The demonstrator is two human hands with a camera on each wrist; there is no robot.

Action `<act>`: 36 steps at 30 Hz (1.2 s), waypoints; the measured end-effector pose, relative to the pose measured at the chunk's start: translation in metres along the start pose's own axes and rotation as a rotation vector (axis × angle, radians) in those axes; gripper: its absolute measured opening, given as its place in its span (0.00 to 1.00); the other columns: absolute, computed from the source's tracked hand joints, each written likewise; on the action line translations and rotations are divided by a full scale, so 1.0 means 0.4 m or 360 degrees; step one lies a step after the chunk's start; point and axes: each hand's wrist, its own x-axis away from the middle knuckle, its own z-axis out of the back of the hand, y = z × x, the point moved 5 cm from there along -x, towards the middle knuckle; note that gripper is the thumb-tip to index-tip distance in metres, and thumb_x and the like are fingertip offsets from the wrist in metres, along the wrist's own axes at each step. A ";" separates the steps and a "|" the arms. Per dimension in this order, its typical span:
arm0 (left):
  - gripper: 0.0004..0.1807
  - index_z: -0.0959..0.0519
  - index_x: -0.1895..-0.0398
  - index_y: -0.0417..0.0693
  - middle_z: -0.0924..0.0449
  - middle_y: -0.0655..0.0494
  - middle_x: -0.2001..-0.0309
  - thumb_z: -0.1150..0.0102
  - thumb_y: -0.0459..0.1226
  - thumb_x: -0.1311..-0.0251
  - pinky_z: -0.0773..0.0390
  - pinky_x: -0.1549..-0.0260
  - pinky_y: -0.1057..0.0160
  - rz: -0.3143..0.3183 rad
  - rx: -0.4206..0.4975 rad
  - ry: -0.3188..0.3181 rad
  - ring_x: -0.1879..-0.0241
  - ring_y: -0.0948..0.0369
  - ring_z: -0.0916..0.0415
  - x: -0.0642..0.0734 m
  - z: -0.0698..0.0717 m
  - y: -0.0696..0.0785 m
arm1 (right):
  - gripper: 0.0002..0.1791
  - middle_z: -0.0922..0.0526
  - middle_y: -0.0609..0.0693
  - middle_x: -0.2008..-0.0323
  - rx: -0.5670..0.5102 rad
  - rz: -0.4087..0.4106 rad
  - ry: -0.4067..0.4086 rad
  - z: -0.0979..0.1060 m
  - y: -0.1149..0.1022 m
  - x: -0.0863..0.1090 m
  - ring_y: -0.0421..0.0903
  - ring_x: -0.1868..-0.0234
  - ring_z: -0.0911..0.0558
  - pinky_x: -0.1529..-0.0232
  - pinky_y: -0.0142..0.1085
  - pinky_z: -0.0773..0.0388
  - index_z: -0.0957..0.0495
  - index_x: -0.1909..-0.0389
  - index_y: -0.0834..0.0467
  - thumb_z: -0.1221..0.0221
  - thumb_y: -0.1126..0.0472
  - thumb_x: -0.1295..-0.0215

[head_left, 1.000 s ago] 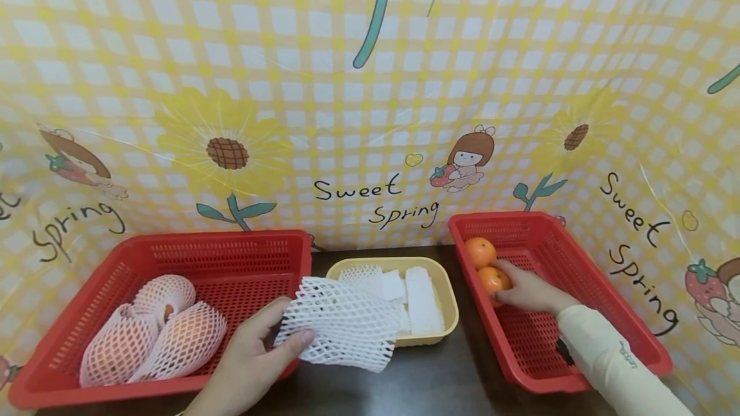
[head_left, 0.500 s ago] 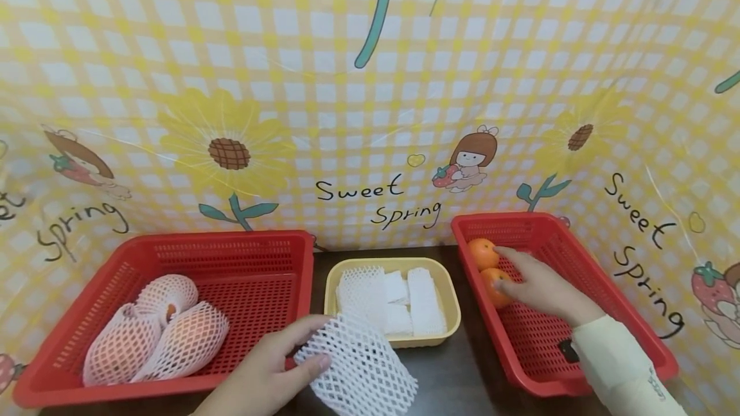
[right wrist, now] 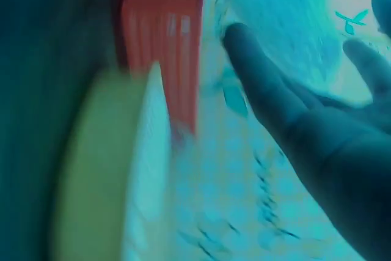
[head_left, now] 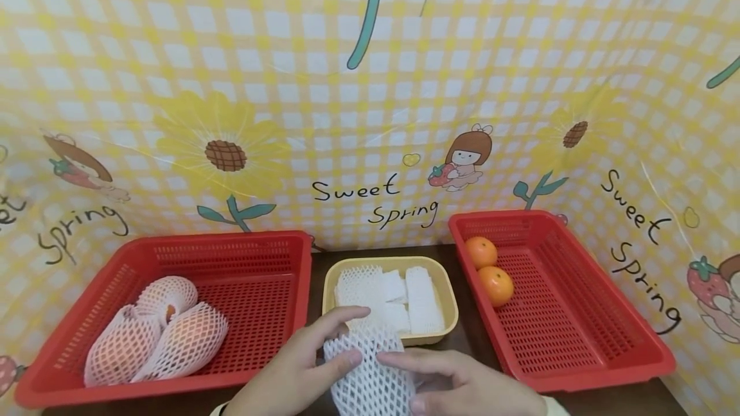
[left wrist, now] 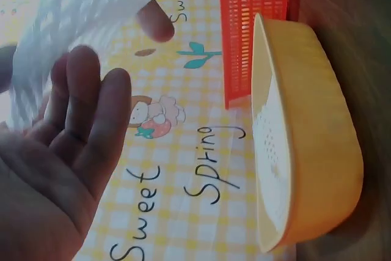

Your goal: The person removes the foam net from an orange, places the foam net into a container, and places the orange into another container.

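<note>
A white foam fruit net [head_left: 370, 371] hangs near the table's front edge in the head view. My left hand [head_left: 300, 358] holds it, thumb on the near side and fingers behind; the left wrist view shows the same net [left wrist: 73, 16] across those fingers. From the other side my right hand [head_left: 462, 384] reaches to the net, its index finger extended at the mesh. The right wrist view is blurred, with that hand's fingers [right wrist: 263, 84] spread beside the net; firm contact cannot be made out. Two oranges [head_left: 495, 286] lie in the right red basket [head_left: 555, 313].
A yellow tray [head_left: 451, 313] with several folded foam nets [head_left: 424, 300] stands behind the hands. In the left red basket [head_left: 260, 300] lie three net-wrapped fruits [head_left: 185, 339]. A yellow checked cloth [head_left: 347, 114] rises behind the dark table [head_left: 468, 345].
My right hand has left the oranges, which stay in the right basket, and come to the net at centre. My left hand has brought the net lower and turned it downward.
</note>
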 end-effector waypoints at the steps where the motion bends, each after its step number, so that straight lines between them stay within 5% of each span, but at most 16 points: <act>1: 0.26 0.33 0.29 0.59 0.20 0.56 0.60 0.42 0.39 0.27 0.19 0.63 0.61 -0.0029 0.0002 0.0071 0.64 0.62 0.20 -0.006 0.001 -0.001 | 0.27 0.25 0.52 0.36 -0.0068 0.0017 0.0031 -0.005 0.011 -0.007 0.43 0.44 0.24 0.45 0.34 0.25 0.33 0.26 0.55 0.46 0.66 0.24; 5: 0.30 0.40 0.25 0.55 0.20 0.50 0.60 0.44 0.35 0.27 0.19 0.67 0.60 -0.0029 0.0168 0.0268 0.67 0.61 0.20 -0.029 -0.001 -0.017 | 0.20 0.20 0.58 0.41 -0.0049 0.0160 0.0303 0.011 0.036 -0.029 0.43 0.46 0.22 0.46 0.35 0.24 0.23 0.36 0.63 0.46 0.69 0.26; 9: 0.36 0.52 0.20 0.61 0.28 0.37 0.45 0.47 0.37 0.25 0.16 0.64 0.56 0.0135 0.0329 0.0282 0.60 0.56 0.18 -0.051 -0.028 -0.043 | 0.20 0.17 0.59 0.50 0.0199 0.0209 0.0781 0.061 0.049 -0.039 0.42 0.59 0.18 0.60 0.35 0.19 0.22 0.39 0.65 0.43 0.71 0.30; 13: 0.29 0.36 0.25 0.59 0.33 0.40 0.36 0.43 0.40 0.26 0.18 0.62 0.57 0.0206 0.0192 0.0247 0.56 0.56 0.21 -0.086 -0.065 -0.066 | 0.21 0.21 0.53 0.64 0.0312 0.0089 0.1242 0.110 0.066 -0.044 0.38 0.74 0.25 0.71 0.31 0.24 0.19 0.40 0.60 0.41 0.72 0.33; 17: 0.19 0.21 0.38 0.50 0.27 0.51 0.41 0.40 0.34 0.31 0.22 0.60 0.61 0.0142 -0.0042 0.0361 0.57 0.57 0.27 -0.140 -0.083 -0.081 | 0.22 0.27 0.48 0.73 0.0423 0.0027 0.1506 0.142 0.072 -0.052 0.37 0.80 0.35 0.77 0.29 0.34 0.17 0.42 0.55 0.42 0.74 0.35; 21: 0.23 0.22 0.36 0.46 0.27 0.49 0.41 0.41 0.30 0.35 0.22 0.55 0.55 0.0187 -0.0371 0.0525 0.54 0.54 0.26 -0.192 -0.081 -0.098 | 0.25 0.34 0.49 0.80 0.0618 -0.0064 0.1623 0.174 0.072 -0.065 0.38 0.84 0.38 0.81 0.30 0.37 0.19 0.40 0.56 0.43 0.75 0.36; 25: 0.24 0.24 0.35 0.41 0.28 0.42 0.39 0.42 0.30 0.36 0.23 0.50 0.46 0.0277 -0.0681 0.0531 0.49 0.49 0.22 -0.228 -0.088 -0.117 | 0.26 0.26 0.52 0.75 0.0876 -0.0204 0.1615 0.205 0.080 -0.082 0.41 0.82 0.33 0.80 0.35 0.31 0.23 0.36 0.60 0.42 0.74 0.36; 31: 0.24 0.23 0.38 0.37 0.28 0.36 0.42 0.38 0.31 0.39 0.20 0.68 0.49 0.0291 -0.1014 0.0499 0.70 0.49 0.21 -0.265 -0.118 -0.134 | 0.25 0.24 0.53 0.76 0.1355 -0.0290 0.1603 0.234 0.090 -0.105 0.43 0.79 0.35 0.73 0.42 0.29 0.23 0.37 0.61 0.43 0.74 0.37; 36: 0.23 0.21 0.42 0.33 0.28 0.37 0.54 0.37 0.28 0.44 0.25 0.73 0.51 0.0259 -0.1174 0.0491 0.74 0.50 0.27 -0.288 -0.140 -0.128 | 0.23 0.17 0.59 0.65 0.1604 -0.0317 0.1616 0.241 0.091 -0.112 0.54 0.67 0.20 0.59 0.51 0.20 0.19 0.44 0.65 0.42 0.77 0.42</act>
